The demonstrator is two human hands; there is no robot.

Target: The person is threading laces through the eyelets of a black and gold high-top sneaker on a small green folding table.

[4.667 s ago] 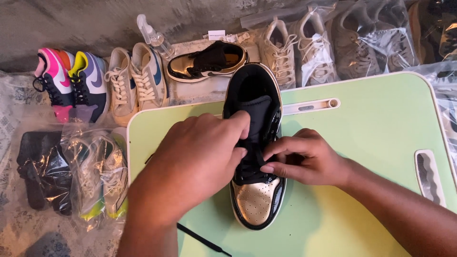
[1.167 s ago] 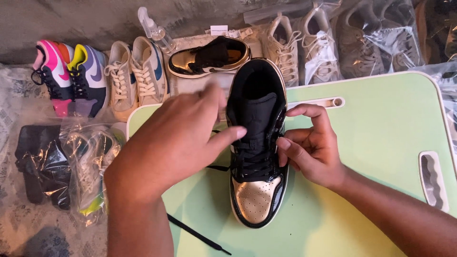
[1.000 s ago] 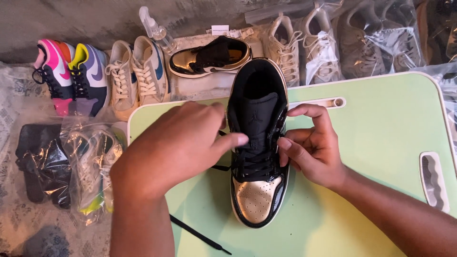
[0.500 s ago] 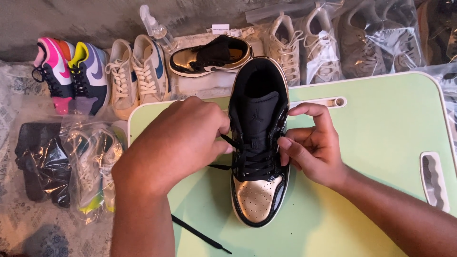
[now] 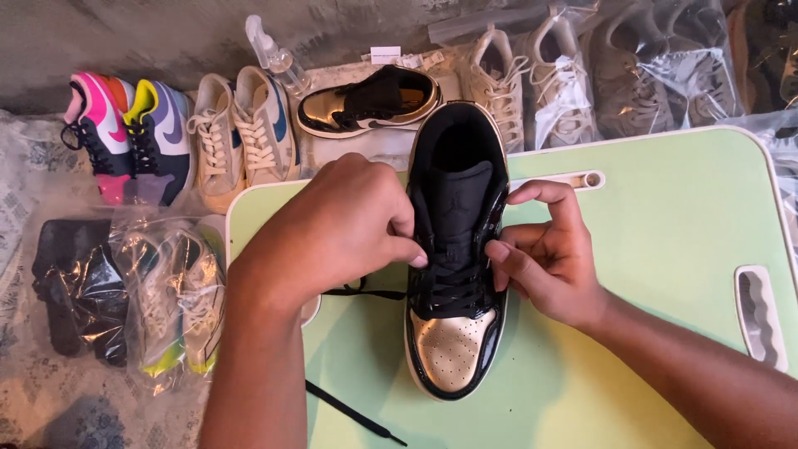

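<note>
A black and gold sneaker (image 5: 455,341) stands toe toward me on a light green lap table (image 5: 657,274). My left hand (image 5: 337,229) rests against the shoe's left side, fingers pinching the black lace (image 5: 357,291) at the eyelets. My right hand (image 5: 549,254) holds the shoe's right side, thumb and fingers at the lace rows. A loose lace end (image 5: 353,411) trails off the table's near left.
The matching black and gold sneaker (image 5: 366,104) lies behind the table. Beige sneakers (image 5: 245,137), colourful sneakers (image 5: 125,133) and a spray bottle (image 5: 278,54) line the back left. Bagged shoes (image 5: 166,303) sit left; more bagged pairs (image 5: 632,75) at back right.
My left hand has drawn in from the left onto the shoe's lace rows. My right hand has stayed on the shoe's right side. The shoe has barely shifted.
</note>
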